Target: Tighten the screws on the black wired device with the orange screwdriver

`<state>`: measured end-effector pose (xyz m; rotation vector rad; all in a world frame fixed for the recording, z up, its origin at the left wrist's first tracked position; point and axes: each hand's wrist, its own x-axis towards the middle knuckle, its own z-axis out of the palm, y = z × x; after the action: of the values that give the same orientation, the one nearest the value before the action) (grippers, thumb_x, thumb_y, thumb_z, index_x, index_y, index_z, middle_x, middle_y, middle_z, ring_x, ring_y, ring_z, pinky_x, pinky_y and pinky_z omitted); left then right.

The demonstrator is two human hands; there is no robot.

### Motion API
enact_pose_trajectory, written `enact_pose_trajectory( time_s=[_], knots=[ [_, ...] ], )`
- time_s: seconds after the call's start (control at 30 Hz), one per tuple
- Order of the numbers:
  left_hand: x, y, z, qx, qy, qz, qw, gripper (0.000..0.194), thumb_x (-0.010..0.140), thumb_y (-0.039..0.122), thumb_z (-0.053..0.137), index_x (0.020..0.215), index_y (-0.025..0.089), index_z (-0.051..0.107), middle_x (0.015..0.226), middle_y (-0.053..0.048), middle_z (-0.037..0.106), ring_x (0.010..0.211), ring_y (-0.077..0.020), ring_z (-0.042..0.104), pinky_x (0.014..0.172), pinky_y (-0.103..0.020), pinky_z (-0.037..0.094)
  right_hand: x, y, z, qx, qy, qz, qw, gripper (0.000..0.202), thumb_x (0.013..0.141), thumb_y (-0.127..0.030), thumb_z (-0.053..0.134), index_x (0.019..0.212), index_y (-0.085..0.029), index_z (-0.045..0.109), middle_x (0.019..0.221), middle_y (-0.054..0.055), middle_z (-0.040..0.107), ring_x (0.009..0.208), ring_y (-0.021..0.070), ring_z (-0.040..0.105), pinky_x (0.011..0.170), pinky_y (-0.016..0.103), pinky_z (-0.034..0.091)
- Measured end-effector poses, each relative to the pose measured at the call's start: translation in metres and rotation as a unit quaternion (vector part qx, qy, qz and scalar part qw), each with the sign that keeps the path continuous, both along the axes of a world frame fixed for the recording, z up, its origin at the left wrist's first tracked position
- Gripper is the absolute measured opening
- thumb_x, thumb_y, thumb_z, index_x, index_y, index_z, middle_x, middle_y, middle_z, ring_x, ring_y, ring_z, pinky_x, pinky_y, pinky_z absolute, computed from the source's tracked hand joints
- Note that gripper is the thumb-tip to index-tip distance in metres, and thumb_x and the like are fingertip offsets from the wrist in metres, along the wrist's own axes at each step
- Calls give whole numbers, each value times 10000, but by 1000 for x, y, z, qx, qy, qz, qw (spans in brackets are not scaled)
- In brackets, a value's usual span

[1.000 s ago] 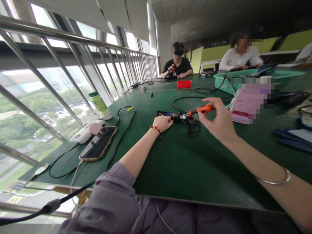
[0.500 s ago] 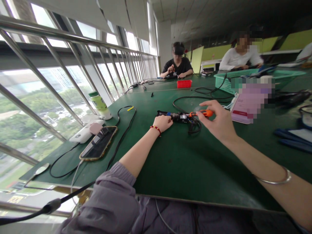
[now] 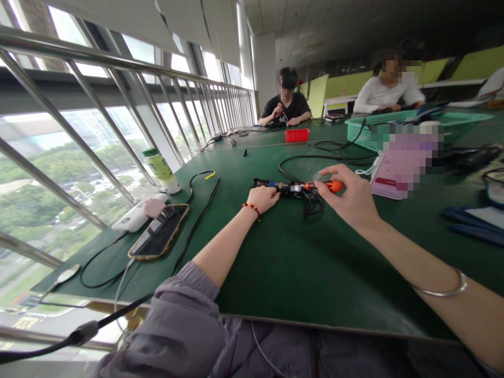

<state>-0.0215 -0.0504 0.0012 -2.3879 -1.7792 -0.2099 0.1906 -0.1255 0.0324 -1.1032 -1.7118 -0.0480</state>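
Observation:
My left hand [image 3: 264,199] is closed on a long black device [image 3: 283,187] and holds it down on the green table. The device's right part is opened up, with a white piece and thin wires showing, and a black cord lies looped beside it. In my right hand [image 3: 352,197] is a screwdriver [image 3: 334,186] with an orange handle, gripped between thumb and fingers. Its shaft points left, into the device's opened part. The tip is too small to make out.
On the left lie a phone [image 3: 159,231], a white power bank [image 3: 136,215], cables and a green-capped bottle [image 3: 161,170]. Farther back are a small red basket [image 3: 297,135] and a green basket [image 3: 358,134]. A pink box [image 3: 397,173] stands right. Two people sit across the table.
My right hand has shifted slightly left and down with the screwdriver. My left hand and the black device stay in place.

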Motion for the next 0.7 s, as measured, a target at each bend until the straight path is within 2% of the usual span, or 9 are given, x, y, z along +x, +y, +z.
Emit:
enact_pose_trajectory(
  time_s=[0.17,0.33,0.4,0.57,0.7],
  knots=[
    [-1,0,0,1,12,-5,1000,404,942,410,342,927,208,691,913,-84,708,845,-233,670,737,-317,474,1,0,0,35,12,7,999,305,751,-309,594,1046,-237,554,851,44,636,778,218,616,745,369,481],
    [0,-1,1,-3,17,1,1000,409,947,408,332,950,209,690,935,-86,708,856,-232,668,740,-313,474,1,0,1,-6,2,2,1000,173,761,-334,598,909,-249,575,624,-19,581,584,178,566,701,358,473],
    [1,-1,2,-3,17,0,1000,407,948,404,332,954,208,688,933,-85,708,857,-231,668,738,-310,473,0,0,1,-6,4,5,1000,189,762,-334,598,928,-246,574,640,-15,589,600,182,576,699,355,474],
    [0,-1,1,2,20,-4,1000,413,949,396,325,944,200,688,927,-91,708,852,-236,670,733,-316,476,1,0,2,40,12,12,999,313,752,-283,590,1057,-226,551,866,50,636,809,225,622,763,370,484],
    [0,0,0,0,18,0,1000,415,950,387,318,956,205,691,949,-92,707,872,-234,666,747,-319,477,1,0,1,14,-6,5,1000,205,757,-309,596,949,-238,578,715,6,612,679,197,603,726,357,478]
  ],
)
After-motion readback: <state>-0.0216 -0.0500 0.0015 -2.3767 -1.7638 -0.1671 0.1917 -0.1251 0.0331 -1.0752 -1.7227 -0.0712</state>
